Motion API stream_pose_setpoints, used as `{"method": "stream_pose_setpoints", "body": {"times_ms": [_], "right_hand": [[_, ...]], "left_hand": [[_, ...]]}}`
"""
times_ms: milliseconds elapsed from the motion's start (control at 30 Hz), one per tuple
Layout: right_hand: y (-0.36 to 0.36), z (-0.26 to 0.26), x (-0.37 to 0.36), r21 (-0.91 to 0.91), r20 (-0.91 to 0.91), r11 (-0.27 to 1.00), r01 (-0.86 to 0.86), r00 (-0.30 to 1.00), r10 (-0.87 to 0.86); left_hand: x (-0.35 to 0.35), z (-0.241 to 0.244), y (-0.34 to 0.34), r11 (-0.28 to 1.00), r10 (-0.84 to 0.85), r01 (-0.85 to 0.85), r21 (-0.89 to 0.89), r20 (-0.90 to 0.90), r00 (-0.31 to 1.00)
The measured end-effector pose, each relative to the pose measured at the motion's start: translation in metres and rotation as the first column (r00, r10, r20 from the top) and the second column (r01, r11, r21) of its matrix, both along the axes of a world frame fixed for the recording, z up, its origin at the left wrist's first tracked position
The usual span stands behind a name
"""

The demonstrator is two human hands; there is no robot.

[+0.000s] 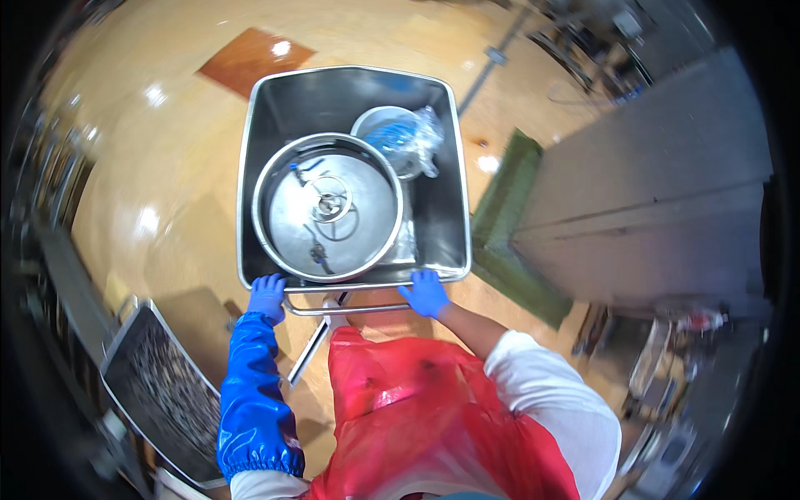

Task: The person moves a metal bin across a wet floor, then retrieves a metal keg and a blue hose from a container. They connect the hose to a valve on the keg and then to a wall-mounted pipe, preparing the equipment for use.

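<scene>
A deep stainless steel tub cart (355,75) stands directly before me. My left hand (267,299), in a blue glove below a blue sleeve cover, holds the near left corner by the rim. Toward the near right corner, my right hand (427,295), also blue-gloved, grips the rim where the tubular push handle (350,310) meets it. Inside the tub sits a large round steel pan (369,250) with a ring-shaped metal part (330,199) and small blue-tipped pieces in it. Behind that, a white bucket (375,115) holds clear plastic film (428,134) and something blue.
On the left, a second steel tub (125,337) contains a mass of small dark pieces. A large grey cabinet-like block (637,187) with a green base (509,187) rises close on the right. The tan floor (156,150) is shiny, with a reddish-brown patch (250,59) ahead.
</scene>
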State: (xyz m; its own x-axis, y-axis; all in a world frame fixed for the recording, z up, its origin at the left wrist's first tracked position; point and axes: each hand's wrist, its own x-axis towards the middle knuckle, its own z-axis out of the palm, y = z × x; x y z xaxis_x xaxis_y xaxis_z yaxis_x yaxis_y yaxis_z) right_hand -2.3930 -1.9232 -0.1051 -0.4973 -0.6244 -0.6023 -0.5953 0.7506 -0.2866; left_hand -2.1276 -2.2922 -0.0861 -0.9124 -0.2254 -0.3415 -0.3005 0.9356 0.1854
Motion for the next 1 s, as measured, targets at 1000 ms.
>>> {"method": "stream_pose_setpoints", "body": {"times_ms": [1000], "right_hand": [[-0.374,-0.151,0.016,-0.123,0.037,0.821,0.558,0.829,-0.558]], "left_hand": [[-0.246,-0.268,-0.493,0.782,-0.602,0.606,0.143,-0.077,0.795]]}}
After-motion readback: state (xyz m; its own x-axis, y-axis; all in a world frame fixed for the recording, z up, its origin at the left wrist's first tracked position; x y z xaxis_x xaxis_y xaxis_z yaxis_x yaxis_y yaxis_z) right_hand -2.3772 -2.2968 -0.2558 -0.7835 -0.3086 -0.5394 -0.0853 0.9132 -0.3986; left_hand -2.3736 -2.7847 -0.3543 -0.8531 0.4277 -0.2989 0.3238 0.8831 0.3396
